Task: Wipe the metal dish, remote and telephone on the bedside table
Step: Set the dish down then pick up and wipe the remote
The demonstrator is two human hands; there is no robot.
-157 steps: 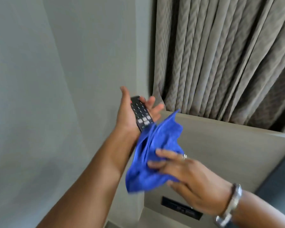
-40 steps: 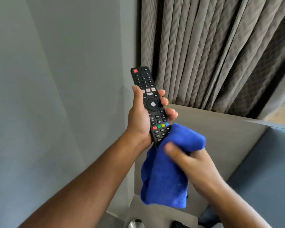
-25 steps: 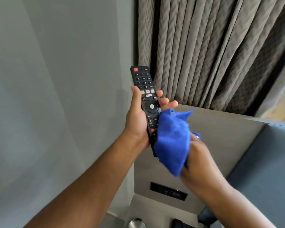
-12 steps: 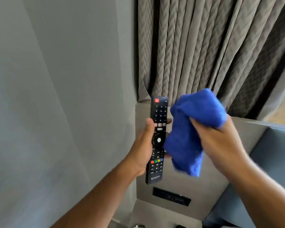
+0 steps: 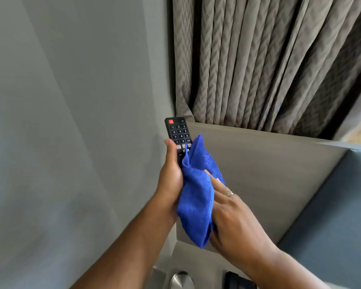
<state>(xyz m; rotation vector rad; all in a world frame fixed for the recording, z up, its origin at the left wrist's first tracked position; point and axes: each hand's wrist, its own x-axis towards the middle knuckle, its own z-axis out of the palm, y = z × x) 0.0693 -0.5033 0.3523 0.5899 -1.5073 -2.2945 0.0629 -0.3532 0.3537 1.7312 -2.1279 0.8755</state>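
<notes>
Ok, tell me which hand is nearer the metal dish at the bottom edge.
Left. The left hand, gripping the remote, is almost straight above the metal dish; the right hand, holding the blue cloth, is farther right.

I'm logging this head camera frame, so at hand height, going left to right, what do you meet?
Grey wall → left hand gripping the remote → blue cloth → right hand pressing the cloth → grey headboard panel → blue padded panel.
</notes>
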